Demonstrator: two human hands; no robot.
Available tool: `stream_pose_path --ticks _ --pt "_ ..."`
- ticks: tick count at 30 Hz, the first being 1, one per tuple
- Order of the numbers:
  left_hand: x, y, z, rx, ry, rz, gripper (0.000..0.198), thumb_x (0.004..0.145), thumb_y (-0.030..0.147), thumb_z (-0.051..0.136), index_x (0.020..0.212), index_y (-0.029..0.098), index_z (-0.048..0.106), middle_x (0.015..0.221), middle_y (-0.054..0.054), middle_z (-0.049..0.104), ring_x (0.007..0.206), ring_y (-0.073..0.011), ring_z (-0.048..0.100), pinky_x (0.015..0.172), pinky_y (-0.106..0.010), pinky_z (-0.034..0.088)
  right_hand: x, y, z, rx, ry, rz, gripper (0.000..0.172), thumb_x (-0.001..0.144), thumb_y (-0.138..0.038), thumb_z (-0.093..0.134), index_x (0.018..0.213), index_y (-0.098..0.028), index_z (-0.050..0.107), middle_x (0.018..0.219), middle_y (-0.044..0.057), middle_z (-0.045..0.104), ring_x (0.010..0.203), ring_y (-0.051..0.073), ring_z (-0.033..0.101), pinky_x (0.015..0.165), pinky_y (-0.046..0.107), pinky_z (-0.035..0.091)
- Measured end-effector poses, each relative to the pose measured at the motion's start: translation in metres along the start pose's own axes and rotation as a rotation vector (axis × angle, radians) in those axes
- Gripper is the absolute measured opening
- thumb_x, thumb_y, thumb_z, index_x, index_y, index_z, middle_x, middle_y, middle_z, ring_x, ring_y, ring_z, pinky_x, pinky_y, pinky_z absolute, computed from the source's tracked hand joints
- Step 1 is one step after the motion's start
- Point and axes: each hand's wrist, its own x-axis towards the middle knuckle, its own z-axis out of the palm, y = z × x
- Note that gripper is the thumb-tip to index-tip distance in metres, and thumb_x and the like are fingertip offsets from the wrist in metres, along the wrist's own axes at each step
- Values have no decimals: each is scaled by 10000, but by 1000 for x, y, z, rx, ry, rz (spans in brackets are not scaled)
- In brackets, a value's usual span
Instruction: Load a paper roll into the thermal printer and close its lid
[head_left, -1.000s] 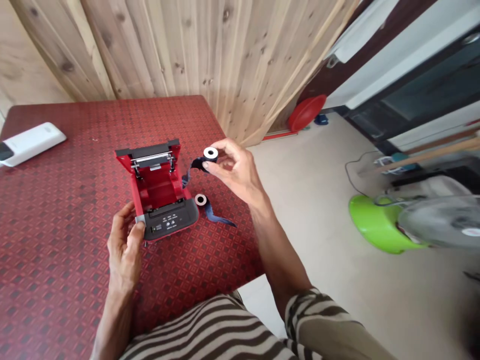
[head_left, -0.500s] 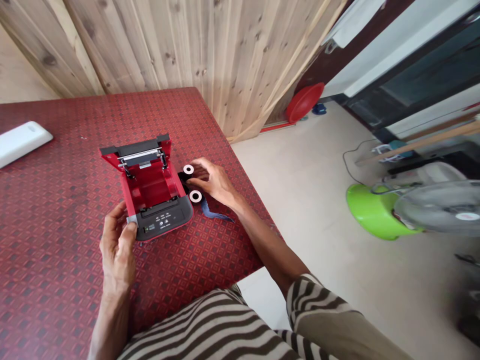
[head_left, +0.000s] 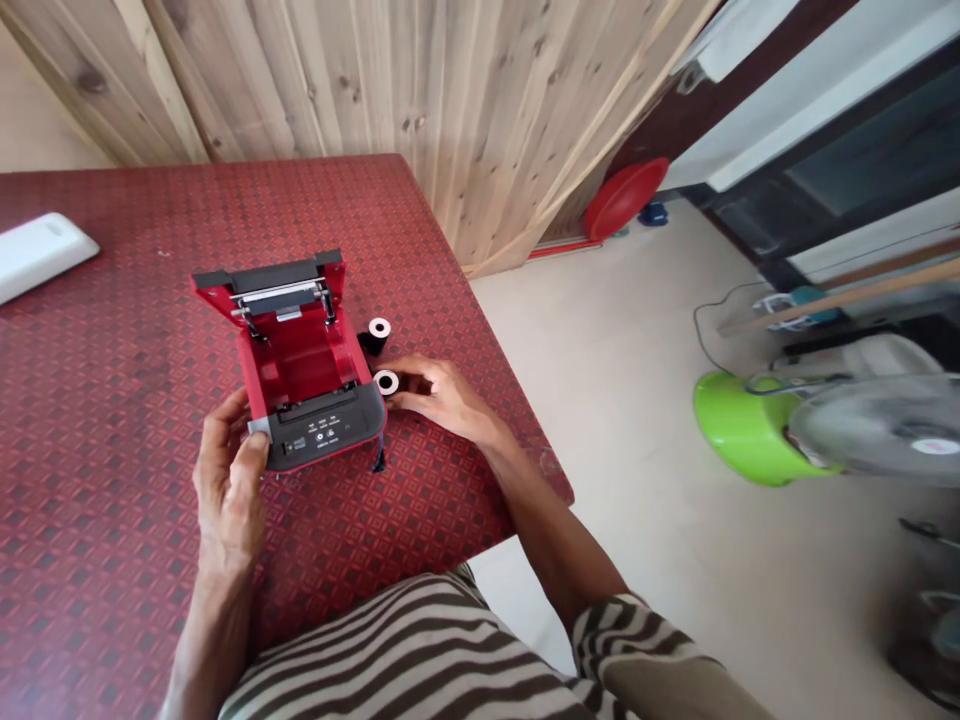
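Note:
A red and black label printer point(head_left: 324, 432) stands on the patterned table with its lid raised. Its red inner bay point(head_left: 300, 367) shows nothing inside. My left hand point(head_left: 234, 485) grips the printer's front left corner, thumb on top near a grey piece. Beside the printer's right side, my right hand point(head_left: 442, 395) has its fingers closed around the nearer ribbon roll point(head_left: 386, 382), which has a white core end. A short dark blue strip point(head_left: 379, 455) shows below that roll. Just beyond lies the second ribbon roll point(head_left: 379, 329), black with a white core end, untouched.
The red patterned table point(head_left: 135, 420) has its right edge close to my right forearm. A white box-like object point(head_left: 45, 252) lies at the far left. Wooden boards point(head_left: 405, 90) rise behind the table. On the floor are a green stool point(head_left: 739, 430), a fan point(head_left: 877, 425) and a red basin point(head_left: 626, 198).
My right hand has moved from near the farther roll to the nearer one and closed on it. The blue strip, stretched right before, now hangs short by the printer. My left hand stays on the printer.

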Motion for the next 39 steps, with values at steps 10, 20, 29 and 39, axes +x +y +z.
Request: stream_pose_path --ticks 10,20,29,39 --pt "-1 21 4 10 -26 -53 589 975 594 676 1422 211 676 1240 -109 787 1083 -281 740 925 -409 615 32 -117 -10 -504 -147 -430 349 1098 -189 676 1446 -213 680 1374 94 779 1293 258 697 1171 494 554" --pt "-2 30 3 36 -68 -66 669 979 660 649 1441 177 644 1277 -138 796 1110 -298 772 945 -448 634 77 -134 44 -976 -393 -202 318 1131 -65 439 1246 -93 734 1131 171 806 1056 284 772 936 410 598" --pt "-3 30 4 10 -59 -50 618 995 594 655 1453 179 654 1328 -148 772 1162 -309 759 974 -458 626 78 -137 51 -1006 -439 -177 409 1108 -4 382 1230 -63 769 1185 203 806 1250 325 727 1061 457 568" --pt "-3 29 4 27 -52 -37 611 995 600 651 1455 200 664 1324 -134 768 1173 -312 751 973 -454 629 88 -124 45 -971 -444 -136 360 1112 -53 452 1228 -118 786 1166 160 828 1164 292 768 1041 430 570"
